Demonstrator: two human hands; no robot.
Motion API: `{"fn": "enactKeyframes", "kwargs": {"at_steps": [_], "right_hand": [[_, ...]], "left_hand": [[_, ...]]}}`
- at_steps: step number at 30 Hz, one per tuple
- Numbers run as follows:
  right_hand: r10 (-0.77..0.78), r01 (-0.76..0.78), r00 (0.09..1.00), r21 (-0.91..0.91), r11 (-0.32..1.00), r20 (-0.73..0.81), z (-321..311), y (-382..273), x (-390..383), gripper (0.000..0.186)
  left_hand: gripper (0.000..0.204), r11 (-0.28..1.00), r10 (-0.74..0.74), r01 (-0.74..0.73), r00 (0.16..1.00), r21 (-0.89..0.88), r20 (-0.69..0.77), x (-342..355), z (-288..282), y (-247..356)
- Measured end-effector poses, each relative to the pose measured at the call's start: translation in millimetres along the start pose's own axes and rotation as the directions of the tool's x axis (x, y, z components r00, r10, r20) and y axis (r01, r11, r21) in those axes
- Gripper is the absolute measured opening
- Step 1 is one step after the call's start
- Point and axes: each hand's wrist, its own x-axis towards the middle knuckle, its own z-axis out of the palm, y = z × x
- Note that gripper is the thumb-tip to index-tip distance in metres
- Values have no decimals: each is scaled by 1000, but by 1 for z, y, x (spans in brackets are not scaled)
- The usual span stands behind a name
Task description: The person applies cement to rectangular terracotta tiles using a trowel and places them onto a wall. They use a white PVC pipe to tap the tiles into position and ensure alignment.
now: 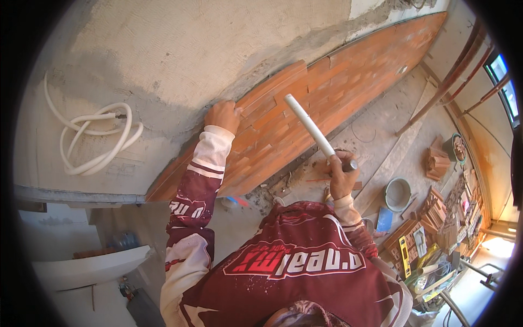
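Note:
Orange brick-look tiles (289, 114) cover a long band of the wall in staggered rows. At the band's upper edge, my left hand (223, 116) rests with fingers curled against the left end of the top row of tiles. What those fingers hold, if anything, is hidden. My right hand (342, 175) is closed around a white pipe-like stick (309, 124), well out from the wall. The stick points up and left, and a dark grey rounded end shows beside the fist. Bare grey plaster lies just above the left hand.
A white hose (109, 139) lies coiled at left. Stacked tiles (433, 210), a round bucket (398, 194), a blue flat piece (384, 219) and a yellow level (405, 256) occupy the floor at right. Reddish poles (436, 95) slant across the far right. A white basin-like piece (90, 270) stands lower left.

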Motion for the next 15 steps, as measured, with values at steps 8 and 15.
{"fn": "enactKeyframes", "kwargs": {"at_steps": [8,15], "right_hand": [[-83,83,996,-40,996,18,20,9,14,13],[-75,75,997,-3,997,2,21,10,10,15]], "left_hand": [[23,1000,22,-23,999,-17,-47,0,4,-1],[23,1000,-2,2,1000,-3,11,0,-3,1]]}}
